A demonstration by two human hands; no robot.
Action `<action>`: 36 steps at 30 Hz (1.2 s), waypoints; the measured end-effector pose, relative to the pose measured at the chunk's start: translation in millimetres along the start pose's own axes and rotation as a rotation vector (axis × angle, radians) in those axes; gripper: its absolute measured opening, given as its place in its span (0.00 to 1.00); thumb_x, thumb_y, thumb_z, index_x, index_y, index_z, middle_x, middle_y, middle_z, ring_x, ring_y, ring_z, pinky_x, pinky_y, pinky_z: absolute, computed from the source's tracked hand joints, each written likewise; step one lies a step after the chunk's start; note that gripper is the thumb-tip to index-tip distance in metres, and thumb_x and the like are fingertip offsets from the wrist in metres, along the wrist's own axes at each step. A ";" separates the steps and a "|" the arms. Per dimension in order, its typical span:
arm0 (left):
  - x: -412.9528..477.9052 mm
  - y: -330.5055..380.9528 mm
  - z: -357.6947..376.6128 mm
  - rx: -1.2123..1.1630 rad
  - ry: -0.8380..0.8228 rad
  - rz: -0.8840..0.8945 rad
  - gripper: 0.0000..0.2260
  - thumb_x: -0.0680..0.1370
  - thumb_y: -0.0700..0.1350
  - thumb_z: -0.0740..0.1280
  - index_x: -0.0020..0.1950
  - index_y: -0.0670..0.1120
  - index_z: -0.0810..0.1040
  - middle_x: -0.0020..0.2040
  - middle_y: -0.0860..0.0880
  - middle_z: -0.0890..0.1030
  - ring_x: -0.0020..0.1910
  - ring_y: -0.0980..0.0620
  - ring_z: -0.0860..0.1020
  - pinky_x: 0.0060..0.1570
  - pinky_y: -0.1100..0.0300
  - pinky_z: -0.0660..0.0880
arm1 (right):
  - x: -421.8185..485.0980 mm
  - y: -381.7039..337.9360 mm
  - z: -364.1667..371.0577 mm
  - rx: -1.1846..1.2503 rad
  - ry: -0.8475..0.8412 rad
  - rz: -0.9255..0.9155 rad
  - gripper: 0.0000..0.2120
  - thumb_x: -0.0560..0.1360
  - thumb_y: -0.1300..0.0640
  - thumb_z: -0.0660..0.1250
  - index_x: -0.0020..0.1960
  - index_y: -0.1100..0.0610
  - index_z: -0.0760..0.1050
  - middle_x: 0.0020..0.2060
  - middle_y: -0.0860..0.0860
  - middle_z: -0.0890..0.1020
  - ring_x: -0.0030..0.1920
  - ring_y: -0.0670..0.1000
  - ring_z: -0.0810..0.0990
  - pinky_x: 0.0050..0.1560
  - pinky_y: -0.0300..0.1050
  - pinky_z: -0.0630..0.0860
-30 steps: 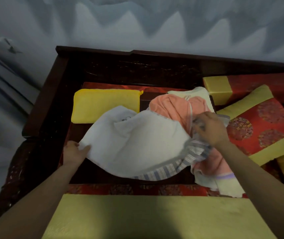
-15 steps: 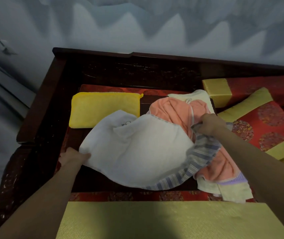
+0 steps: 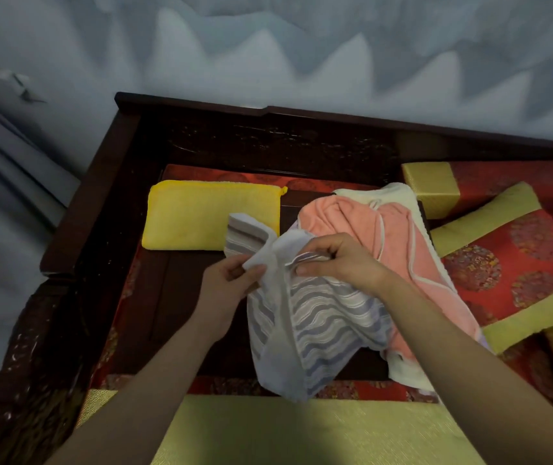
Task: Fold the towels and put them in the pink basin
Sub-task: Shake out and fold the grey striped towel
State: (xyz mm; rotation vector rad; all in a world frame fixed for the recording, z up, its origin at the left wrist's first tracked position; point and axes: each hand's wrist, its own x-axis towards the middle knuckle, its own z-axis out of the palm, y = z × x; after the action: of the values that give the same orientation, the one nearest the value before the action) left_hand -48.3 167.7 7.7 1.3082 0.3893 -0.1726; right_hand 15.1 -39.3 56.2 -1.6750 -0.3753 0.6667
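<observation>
A white towel with grey-blue wavy stripes point(image 3: 322, 327) hangs bunched between both hands above the dark wooden tray point(image 3: 181, 307). My left hand point(image 3: 225, 280) pinches one white corner of it. My right hand point(image 3: 339, 263) grips the upper edge close beside the left. Behind and to the right lies a crumpled salmon-pink towel point(image 3: 399, 250) on top of a cream towel point(image 3: 406, 367). A folded yellow towel point(image 3: 211, 216) lies flat at the back left. No pink basin is in view.
A dark carved wooden frame point(image 3: 268, 142) surrounds the seat. Red and gold cushions point(image 3: 516, 263) lie at the right. A gold cushion point(image 3: 302, 434) fills the near edge. Grey curtain hangs behind.
The striped towel was spread wide between my hands. My left hand has swept right and brought its corner up to my right hand, so the towel now hangs doubled and gathered.
</observation>
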 end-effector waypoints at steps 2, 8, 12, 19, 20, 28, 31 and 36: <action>-2.8 -2.7 1.3 -0.012 -0.038 -0.012 0.09 0.74 0.35 0.70 0.52 0.43 0.81 0.45 0.46 0.86 0.45 0.51 0.83 0.48 0.57 0.80 | 3.9 2.5 7.7 -0.011 -0.014 -0.008 0.09 0.69 0.72 0.70 0.47 0.63 0.81 0.40 0.47 0.86 0.44 0.44 0.84 0.46 0.35 0.77; -10.6 -6.3 -8.7 -0.077 -0.142 -0.044 0.21 0.66 0.47 0.78 0.55 0.39 0.79 0.45 0.42 0.84 0.46 0.47 0.81 0.53 0.53 0.79 | 15.2 9.3 16.8 -0.189 -0.016 -0.043 0.06 0.71 0.67 0.71 0.49 0.65 0.81 0.38 0.43 0.84 0.41 0.38 0.81 0.45 0.30 0.74; -17.4 -5.6 -9.1 -0.010 -0.182 0.019 0.14 0.68 0.39 0.74 0.53 0.41 0.83 0.47 0.43 0.86 0.46 0.50 0.83 0.48 0.59 0.80 | 20.2 12.0 21.9 -0.296 -0.013 -0.092 0.06 0.70 0.64 0.73 0.47 0.63 0.82 0.40 0.52 0.84 0.41 0.41 0.81 0.45 0.34 0.76; -16.7 -6.4 -13.5 0.135 -0.040 0.063 0.06 0.76 0.35 0.68 0.49 0.41 0.83 0.42 0.43 0.84 0.42 0.50 0.81 0.47 0.55 0.79 | 21.3 12.9 15.1 -0.700 -0.086 -0.057 0.12 0.67 0.50 0.76 0.32 0.50 0.73 0.26 0.45 0.73 0.28 0.42 0.70 0.33 0.36 0.65; -17.9 -9.1 -19.5 0.100 -0.039 0.031 0.06 0.77 0.35 0.66 0.49 0.39 0.82 0.42 0.43 0.83 0.42 0.49 0.80 0.46 0.56 0.79 | 20.0 9.6 5.2 -0.829 -0.151 -0.012 0.16 0.67 0.48 0.75 0.30 0.49 0.69 0.25 0.45 0.70 0.27 0.43 0.68 0.33 0.38 0.64; -22.8 -46.9 -88.9 -0.036 0.235 -0.180 0.08 0.80 0.37 0.59 0.48 0.38 0.78 0.39 0.44 0.81 0.39 0.49 0.81 0.40 0.60 0.81 | 33.8 -6.0 -78.4 -1.115 -0.367 0.256 0.05 0.71 0.55 0.73 0.45 0.55 0.82 0.41 0.52 0.84 0.42 0.52 0.80 0.49 0.49 0.75; -5.1 -62.8 -105.6 0.061 0.347 -0.207 0.07 0.80 0.38 0.60 0.49 0.37 0.77 0.41 0.42 0.79 0.41 0.47 0.79 0.41 0.58 0.79 | 60.6 -1.2 -81.4 -1.081 -0.315 0.195 0.05 0.71 0.59 0.72 0.47 0.56 0.83 0.40 0.48 0.82 0.38 0.42 0.76 0.47 0.44 0.72; 17.5 -79.3 -121.0 0.397 0.326 -0.280 0.04 0.79 0.37 0.58 0.46 0.41 0.72 0.40 0.43 0.76 0.40 0.46 0.76 0.40 0.53 0.75 | 97.8 0.1 -49.3 -0.845 -0.169 -0.042 0.03 0.75 0.61 0.69 0.47 0.56 0.80 0.38 0.44 0.80 0.37 0.35 0.75 0.41 0.29 0.68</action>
State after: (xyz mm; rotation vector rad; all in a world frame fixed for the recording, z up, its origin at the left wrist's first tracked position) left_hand -81.1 265.2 -95.5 1.6756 0.8499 -0.2829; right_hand 121.8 -20.8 39.5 -2.3971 -0.8997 0.6609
